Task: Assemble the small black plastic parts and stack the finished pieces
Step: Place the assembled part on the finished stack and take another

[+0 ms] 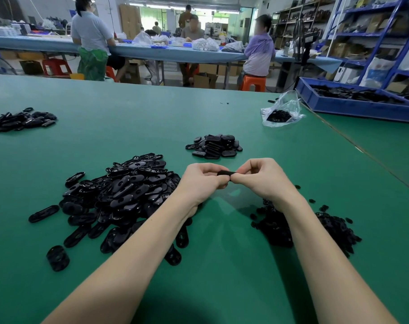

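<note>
My left hand [202, 181] and my right hand [260, 177] meet above the green table [222, 265], both pinching one small black plastic part [223, 173] between their fingertips. Most of that part is hidden by my fingers. A big heap of black oval shells [119, 197] lies to the left of my left forearm. A pile of smaller black pieces [315, 228] sits under and right of my right forearm. Beyond my hands stands a small stack of finished black pieces [215, 146].
Another heap of black parts [21, 120] lies at the far left. A clear plastic bag [281, 113] with black bits rests at the far right, beside a blue bin [362, 106] of parts. Several people work at a long table [152, 52] behind.
</note>
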The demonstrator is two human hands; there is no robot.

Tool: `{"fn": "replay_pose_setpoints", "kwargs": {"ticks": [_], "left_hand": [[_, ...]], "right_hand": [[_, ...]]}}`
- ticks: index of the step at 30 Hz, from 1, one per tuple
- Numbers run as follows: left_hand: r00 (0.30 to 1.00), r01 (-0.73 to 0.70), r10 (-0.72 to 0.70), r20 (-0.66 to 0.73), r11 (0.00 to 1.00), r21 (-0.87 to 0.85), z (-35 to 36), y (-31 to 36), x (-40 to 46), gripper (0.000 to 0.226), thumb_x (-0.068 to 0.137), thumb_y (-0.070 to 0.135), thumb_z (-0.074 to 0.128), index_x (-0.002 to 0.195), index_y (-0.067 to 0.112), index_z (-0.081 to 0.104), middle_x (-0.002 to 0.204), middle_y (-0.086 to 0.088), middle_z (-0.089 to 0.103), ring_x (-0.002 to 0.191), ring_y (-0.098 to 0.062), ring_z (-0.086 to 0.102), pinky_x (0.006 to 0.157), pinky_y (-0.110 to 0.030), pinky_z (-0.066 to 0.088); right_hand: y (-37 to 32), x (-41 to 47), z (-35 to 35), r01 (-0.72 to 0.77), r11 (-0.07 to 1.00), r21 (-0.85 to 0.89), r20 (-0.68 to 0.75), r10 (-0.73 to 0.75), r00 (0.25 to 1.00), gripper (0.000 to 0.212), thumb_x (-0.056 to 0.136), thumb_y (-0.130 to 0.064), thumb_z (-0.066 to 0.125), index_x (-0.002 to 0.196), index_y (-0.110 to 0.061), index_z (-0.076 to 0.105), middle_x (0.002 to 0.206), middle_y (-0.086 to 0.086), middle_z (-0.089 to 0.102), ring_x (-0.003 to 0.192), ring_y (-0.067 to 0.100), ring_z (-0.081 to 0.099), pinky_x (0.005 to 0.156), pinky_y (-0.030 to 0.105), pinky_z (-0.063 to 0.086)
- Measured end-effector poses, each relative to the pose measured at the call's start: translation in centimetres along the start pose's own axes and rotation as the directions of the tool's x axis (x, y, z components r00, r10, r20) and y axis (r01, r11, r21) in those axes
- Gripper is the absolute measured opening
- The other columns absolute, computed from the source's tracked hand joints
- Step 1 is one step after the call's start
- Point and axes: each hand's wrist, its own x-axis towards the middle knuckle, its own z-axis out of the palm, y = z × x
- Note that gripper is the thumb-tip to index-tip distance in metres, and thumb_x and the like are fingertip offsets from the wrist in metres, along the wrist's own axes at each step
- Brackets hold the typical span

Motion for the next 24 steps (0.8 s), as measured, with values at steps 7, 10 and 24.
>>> {"fn": "replay_pose_setpoints", "kwargs": {"ticks": [7, 10, 24], "left_hand": [[0.997, -0.071, 0.071, 0.013, 0.995, 0.063, -0.7, 0.2, -0.1, 0.014, 0.086, 0.006, 0.074, 0.093, 0.018, 0.073, 0.08, -0.003, 0.077, 0.073, -0.015, 0.069, 0.086, -0.029, 0.056], [0.979, -0.205, 0.197, 0.056, 0.935, 0.29, -1.4, 0.6, -0.3, 0.02, 0.084, 0.014, 0.073, 0.098, 0.029, 0.07, 0.082, 0.004, 0.077, 0.076, -0.01, 0.071, 0.078, -0.024, 0.054], [0.843, -0.298, 0.521, 0.132, 0.25, 0.921, 2.9, 3.7, 7.4, 0.023, 0.09, 0.03, 0.064, 0.113, 0.024, 0.065, 0.115, 0.0, 0.065, 0.113, -0.024, 0.057, 0.08, -0.034, 0.041]], "right_hand": [[0.0, 0.1, 0.7, 0.0, 0.998, 0.061, 0.005, 0.0, 1.0, 0.015, 0.076, -0.025, 0.084, 0.074, -0.019, 0.071, 0.05, -0.016, 0.051, 0.043, 0.0, 0.041, 0.045, 0.013, 0.033], [0.2, 0.1, -0.3, -0.052, 0.981, 0.188, 0.07, 0.04, 0.997, 0.012, 0.081, -0.023, 0.084, 0.084, -0.02, 0.074, 0.054, -0.016, 0.055, 0.041, 0.003, 0.039, 0.042, 0.012, 0.031], [1.6, 0.4, -2.3, -0.092, 0.981, 0.169, -0.004, 0.094, 0.996, 0.013, 0.086, -0.033, 0.078, 0.091, -0.023, 0.072, 0.088, -0.009, 0.074, 0.049, 0.002, 0.062, 0.058, 0.026, 0.04]]}}
